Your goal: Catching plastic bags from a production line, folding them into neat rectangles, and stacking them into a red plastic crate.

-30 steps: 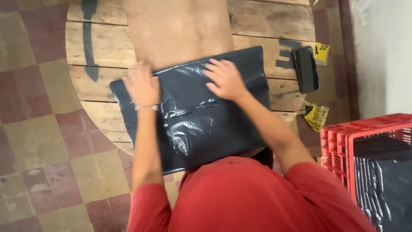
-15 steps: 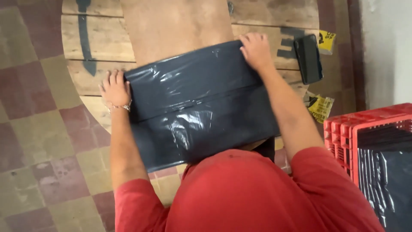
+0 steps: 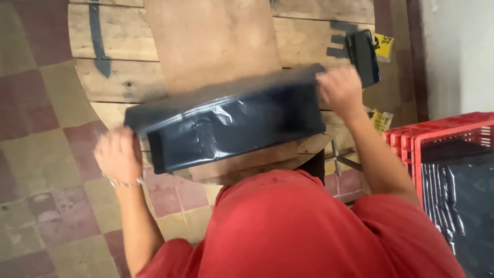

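Hands grip opposite ends of a folded black plastic bag [image 3: 231,123] lying across the round wooden table [image 3: 118,77]. Left hand [image 3: 119,154] pinches the near-left corner; right hand [image 3: 339,90] is closed on the far-right edge, apparently keeping the fold taut and flat. Black phone [image 3: 363,56] lies just beyond the right hand; red crate [image 3: 437,136] stands right.

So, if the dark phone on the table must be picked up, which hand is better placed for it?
The right hand. It grips the black plastic bag's corner right beside the phone, whereas the left hand holds the opposite end, past the wooden table edge.
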